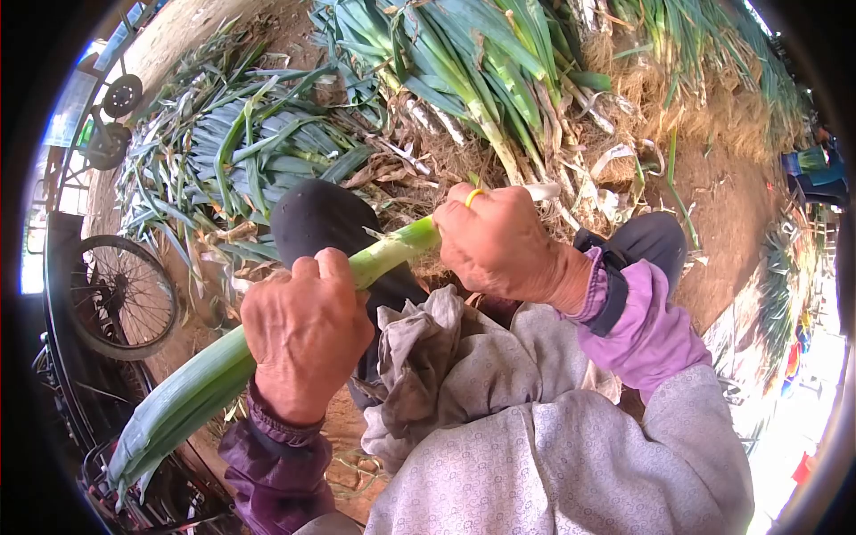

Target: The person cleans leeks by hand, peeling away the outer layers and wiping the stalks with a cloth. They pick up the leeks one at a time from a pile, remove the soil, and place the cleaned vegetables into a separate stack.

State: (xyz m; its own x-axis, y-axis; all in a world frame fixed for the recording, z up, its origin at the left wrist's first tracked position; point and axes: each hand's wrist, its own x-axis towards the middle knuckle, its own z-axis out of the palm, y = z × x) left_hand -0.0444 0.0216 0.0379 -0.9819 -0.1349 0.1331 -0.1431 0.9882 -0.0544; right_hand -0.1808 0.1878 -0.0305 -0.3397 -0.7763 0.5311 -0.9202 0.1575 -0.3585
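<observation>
A single long leek (392, 250) lies across my lap, its white end at the upper right and its dark green leaves hanging to the lower left. My left hand (306, 332) is closed around its green part, back of the hand up. Nearer the white end, my right hand (499, 241) is closed on the same stalk, with a yellow ring on one finger. A short pale tip sticks out beyond the right hand. Between the two hands a stretch of light green stalk shows. The fingertips of both hands are hidden beneath the leek.
Piles of leeks (259, 143) lie on the soil ahead, with another leek heap (481, 62) beyond my knees. Dry roots and peeled leaves (615, 169) are scattered near my right knee. A spoked wheel (122, 294) stands at the left. Part of another person (820, 169) shows at the far right.
</observation>
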